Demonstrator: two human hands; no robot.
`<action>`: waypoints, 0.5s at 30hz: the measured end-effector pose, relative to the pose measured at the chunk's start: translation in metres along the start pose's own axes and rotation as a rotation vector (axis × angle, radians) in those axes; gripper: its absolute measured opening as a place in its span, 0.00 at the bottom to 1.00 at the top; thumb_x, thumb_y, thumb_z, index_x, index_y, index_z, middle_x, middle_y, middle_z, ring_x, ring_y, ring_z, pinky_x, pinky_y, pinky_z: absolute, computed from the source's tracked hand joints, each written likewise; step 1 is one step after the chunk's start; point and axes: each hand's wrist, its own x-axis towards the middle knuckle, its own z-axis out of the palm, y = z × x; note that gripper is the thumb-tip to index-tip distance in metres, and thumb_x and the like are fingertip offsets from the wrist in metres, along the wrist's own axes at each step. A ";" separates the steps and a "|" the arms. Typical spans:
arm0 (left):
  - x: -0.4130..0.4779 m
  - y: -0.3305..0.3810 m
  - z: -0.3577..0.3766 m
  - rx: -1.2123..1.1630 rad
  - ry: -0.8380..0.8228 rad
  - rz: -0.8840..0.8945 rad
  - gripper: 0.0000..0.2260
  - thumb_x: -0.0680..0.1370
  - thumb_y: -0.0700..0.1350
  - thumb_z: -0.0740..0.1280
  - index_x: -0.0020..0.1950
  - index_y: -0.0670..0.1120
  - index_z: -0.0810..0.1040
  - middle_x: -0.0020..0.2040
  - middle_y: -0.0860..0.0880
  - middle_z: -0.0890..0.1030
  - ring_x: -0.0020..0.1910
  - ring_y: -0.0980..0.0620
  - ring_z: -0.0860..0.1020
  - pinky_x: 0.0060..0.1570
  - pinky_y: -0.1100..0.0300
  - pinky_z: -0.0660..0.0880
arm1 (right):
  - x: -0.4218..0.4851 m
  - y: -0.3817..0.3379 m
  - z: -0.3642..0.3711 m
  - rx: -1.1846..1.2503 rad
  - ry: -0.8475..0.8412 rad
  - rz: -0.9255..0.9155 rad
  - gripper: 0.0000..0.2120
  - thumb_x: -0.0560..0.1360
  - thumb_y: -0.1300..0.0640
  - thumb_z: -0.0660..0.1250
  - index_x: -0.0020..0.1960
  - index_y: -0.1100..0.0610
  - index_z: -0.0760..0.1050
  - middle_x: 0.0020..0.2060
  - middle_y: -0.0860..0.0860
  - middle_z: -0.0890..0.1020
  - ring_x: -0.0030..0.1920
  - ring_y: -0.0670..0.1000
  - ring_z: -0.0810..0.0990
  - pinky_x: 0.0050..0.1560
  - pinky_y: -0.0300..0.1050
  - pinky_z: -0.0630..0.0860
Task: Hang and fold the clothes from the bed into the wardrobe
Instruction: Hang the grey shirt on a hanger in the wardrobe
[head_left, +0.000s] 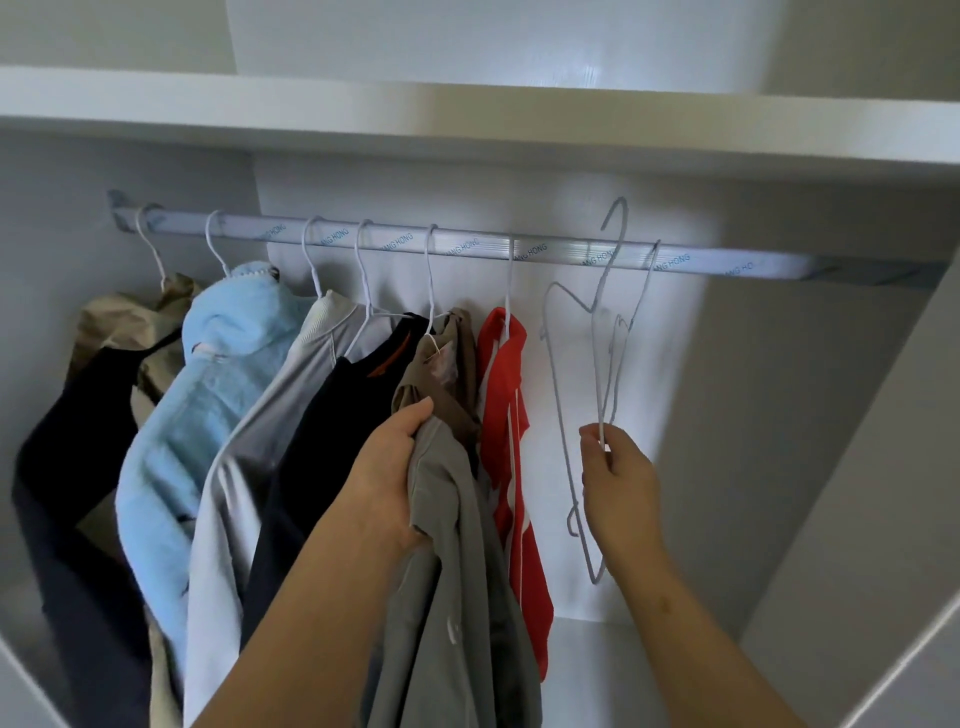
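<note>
- The wardrobe (467, 119) is open and white inside, with a rail (467, 244) running right across it.
- A bunch of stuff hangs on the rail: a light blue fleece (208, 389), a dark top (332, 441), a red top (506, 415).
- The grey garment (457, 571) dangles in front of those, between the dark top and the red one.
- The left hand (395, 467) has its fingers curled round a fistful of the grey garment's top end.
- The right hand (615, 473), right of the red top, pinches the wire of an empty hanger (602, 415), whose hook pokes up above the rail.
</note>
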 end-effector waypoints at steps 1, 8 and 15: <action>-0.002 -0.001 -0.002 0.005 -0.006 0.000 0.12 0.79 0.49 0.60 0.45 0.42 0.78 0.31 0.45 0.79 0.29 0.50 0.77 0.28 0.61 0.77 | -0.007 0.002 -0.001 -0.008 0.002 0.002 0.06 0.81 0.55 0.56 0.48 0.51 0.71 0.31 0.46 0.74 0.28 0.45 0.71 0.26 0.24 0.68; -0.025 -0.005 -0.031 0.118 -0.052 -0.005 0.13 0.78 0.48 0.61 0.47 0.39 0.79 0.34 0.42 0.81 0.32 0.47 0.79 0.31 0.57 0.77 | -0.066 0.007 -0.006 -0.150 0.078 -0.006 0.04 0.79 0.53 0.60 0.50 0.51 0.72 0.28 0.42 0.72 0.26 0.43 0.71 0.28 0.26 0.64; -0.071 0.006 -0.080 0.252 -0.057 -0.011 0.23 0.77 0.46 0.63 0.23 0.40 0.81 0.25 0.43 0.80 0.22 0.49 0.79 0.19 0.61 0.74 | -0.148 0.004 -0.003 -0.175 0.069 0.134 0.16 0.73 0.50 0.68 0.34 0.53 0.63 0.27 0.49 0.69 0.28 0.48 0.70 0.30 0.36 0.67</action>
